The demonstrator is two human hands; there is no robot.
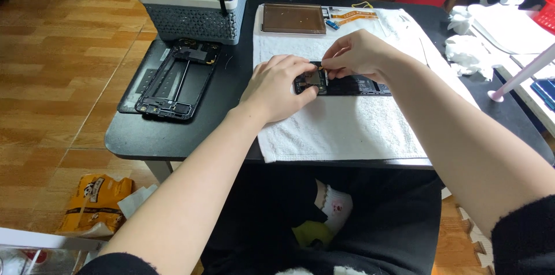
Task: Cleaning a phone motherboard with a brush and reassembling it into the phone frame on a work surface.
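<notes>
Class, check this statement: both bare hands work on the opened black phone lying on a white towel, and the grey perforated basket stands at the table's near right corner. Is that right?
Not quite. The head view shows the grey perforated basket at the far left of the table. The rest holds: left hand and right hand work on the opened black phone on the white towel.

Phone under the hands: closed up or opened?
Opened. The phone lies flat on the white towel with its internals exposed; both hands, left hand and right hand, work at its left end. A separate frame lies beside it.

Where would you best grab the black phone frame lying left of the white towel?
Probably the black phone frame by its two long side rails, from above: it lies flat on the black table, the middle is open, and the grey basket crowds its far end.
</notes>
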